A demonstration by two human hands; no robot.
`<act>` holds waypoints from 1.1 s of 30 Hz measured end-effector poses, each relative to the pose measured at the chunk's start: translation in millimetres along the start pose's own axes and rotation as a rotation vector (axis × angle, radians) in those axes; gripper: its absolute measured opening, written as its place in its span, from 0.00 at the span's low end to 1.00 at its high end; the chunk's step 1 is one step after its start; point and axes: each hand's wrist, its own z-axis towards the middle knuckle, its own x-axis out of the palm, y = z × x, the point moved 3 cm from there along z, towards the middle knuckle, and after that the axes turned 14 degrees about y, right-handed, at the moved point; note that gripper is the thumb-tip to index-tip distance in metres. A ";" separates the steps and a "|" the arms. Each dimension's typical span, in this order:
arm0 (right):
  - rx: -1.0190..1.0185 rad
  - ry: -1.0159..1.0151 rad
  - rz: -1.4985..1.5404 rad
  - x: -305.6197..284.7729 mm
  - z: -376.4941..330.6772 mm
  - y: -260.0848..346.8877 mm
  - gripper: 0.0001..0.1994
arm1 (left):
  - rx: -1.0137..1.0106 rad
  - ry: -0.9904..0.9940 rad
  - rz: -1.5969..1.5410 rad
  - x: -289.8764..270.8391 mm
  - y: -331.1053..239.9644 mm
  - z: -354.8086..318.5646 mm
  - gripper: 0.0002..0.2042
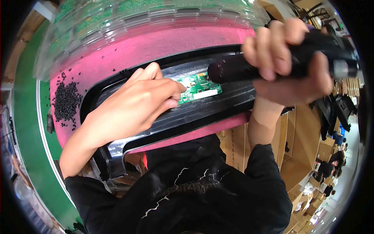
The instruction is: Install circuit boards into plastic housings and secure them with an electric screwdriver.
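Observation:
A green circuit board [199,89] lies inside a long black plastic housing [163,121], which rests on a pink mat. My left hand [138,95] reaches over the housing from the left, its fingers curled and the index fingertip and thumb at the board's left end. The fingertips partly cover that end. In my right hand [288,58] is a black powered screwdriver [233,69], fingers wrapped round its body. It slants down to the left, its front end over the board's upper right part. The bit and what it meets are hidden.
A pile of small black screws [65,101] sits on the pink mat [128,45] at the left, with a few strays. Clear plastic trays [156,17] of green boards stand along the far side. At the right is an open cardboard box [300,136]; other people are farther off.

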 end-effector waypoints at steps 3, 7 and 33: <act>-0.111 -0.014 0.273 13.7 -0.1 9.6 0.17 | 0.055 -0.112 -0.022 -3.1 -1.4 -1.0 0.08; -0.155 -0.070 0.255 19.4 -2.6 6.9 0.17 | 0.162 -0.238 0.023 -8.2 -1.7 2.0 0.09; 0.222 0.066 -0.078 -16.0 -7.5 10.3 0.23 | -0.178 -0.048 0.061 -1.1 -2.4 -3.3 0.22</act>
